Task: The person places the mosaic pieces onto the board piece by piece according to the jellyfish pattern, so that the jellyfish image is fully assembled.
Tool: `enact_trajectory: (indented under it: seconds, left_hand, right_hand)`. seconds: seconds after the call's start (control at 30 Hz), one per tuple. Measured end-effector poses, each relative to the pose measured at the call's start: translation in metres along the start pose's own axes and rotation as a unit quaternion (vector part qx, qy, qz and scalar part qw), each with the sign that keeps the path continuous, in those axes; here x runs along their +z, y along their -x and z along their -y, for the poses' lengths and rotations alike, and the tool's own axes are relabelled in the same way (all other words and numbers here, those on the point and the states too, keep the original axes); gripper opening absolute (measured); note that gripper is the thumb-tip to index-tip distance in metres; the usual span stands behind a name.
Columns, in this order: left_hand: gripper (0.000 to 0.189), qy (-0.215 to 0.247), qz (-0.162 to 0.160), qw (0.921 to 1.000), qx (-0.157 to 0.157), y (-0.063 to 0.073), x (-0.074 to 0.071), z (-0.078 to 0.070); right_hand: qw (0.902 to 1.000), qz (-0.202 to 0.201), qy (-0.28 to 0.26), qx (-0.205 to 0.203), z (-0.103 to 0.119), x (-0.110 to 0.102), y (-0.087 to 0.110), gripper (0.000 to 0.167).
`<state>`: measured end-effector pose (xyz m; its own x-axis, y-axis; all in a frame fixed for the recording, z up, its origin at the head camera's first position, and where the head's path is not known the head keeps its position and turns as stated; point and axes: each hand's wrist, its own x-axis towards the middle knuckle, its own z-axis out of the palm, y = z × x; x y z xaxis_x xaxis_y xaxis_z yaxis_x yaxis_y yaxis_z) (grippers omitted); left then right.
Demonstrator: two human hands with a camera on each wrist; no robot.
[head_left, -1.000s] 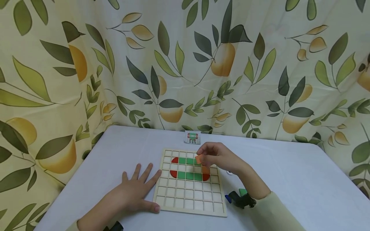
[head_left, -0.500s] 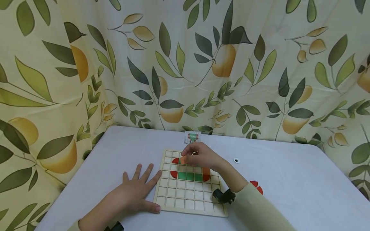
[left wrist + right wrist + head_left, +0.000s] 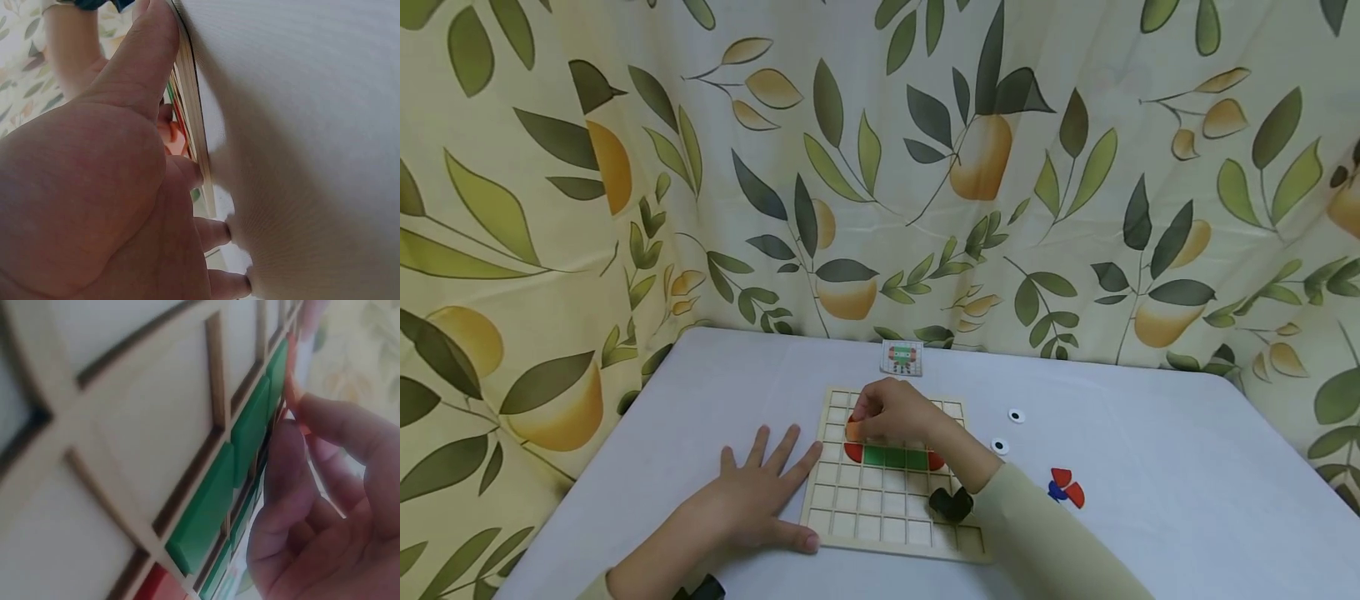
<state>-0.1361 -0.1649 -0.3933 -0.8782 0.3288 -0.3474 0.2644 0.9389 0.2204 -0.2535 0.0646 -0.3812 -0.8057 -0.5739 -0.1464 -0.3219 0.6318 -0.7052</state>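
Note:
A wooden grid board (image 3: 868, 502) lies on the white table. In the head view, my right hand (image 3: 901, 410) pinches an orange square tile (image 3: 852, 432) over the board's upper left cells, hiding part of the upper row. The right wrist view shows the tile (image 3: 292, 397) between thumb and fingertip, close beside green tiles (image 3: 203, 512). Below that hand, a row of green tiles (image 3: 895, 458) ends in red rounded pieces (image 3: 853, 452). With fingers spread, my left hand (image 3: 756, 500) rests at the board's left edge, its thumb along the lower corner.
Behind the board lies a small picture card (image 3: 902, 358). To the right are two white eye discs (image 3: 1016, 416), red wedge pieces (image 3: 1075, 495) and a blue piece (image 3: 1057, 490). A leaf-patterned curtain (image 3: 880, 167) hangs at the table's back edge.
My right hand has moved left across the board, carrying the orange tile from the upper right cells to the upper left ones. The left hand stays in place.

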Motion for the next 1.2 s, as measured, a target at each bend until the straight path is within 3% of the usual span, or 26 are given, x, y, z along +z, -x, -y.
enact_trajectory:
  seconds: [0.13,0.53,0.87,1.03,1.2]
  left_hand:
    - [0.118,0.001,-0.003,1.0000,0.000,-0.001,0.001,0.000]
    - [0.118,0.004,-0.002,1.0000,-0.007,0.000,0.000,-0.001]
    - [0.119,-0.002,-0.006,0.9999,-0.013,-0.001,-0.002,-0.001]
    - [0.118,0.005,-0.006,0.9999,-0.011,0.002,-0.004,-0.002]
    - [0.117,0.018,-0.002,0.9998,-0.007,0.003,-0.002,-0.003]
  right_hand:
    - [0.9997,-0.003,0.020,0.013,0.003,0.002,0.002,0.009]
    - [0.9988,-0.019,0.044,0.001,-0.001,-0.002,0.007,0.010]
    - [0.9982,-0.060,-0.006,0.006,-0.031,-0.047,0.028,0.009]
    - [0.9922,-0.093,-0.066,0.050,-0.059,-0.071,0.049,0.020]
    - [0.9858,-0.122,-0.059,0.099,-0.085,-0.094,0.068,0.029]
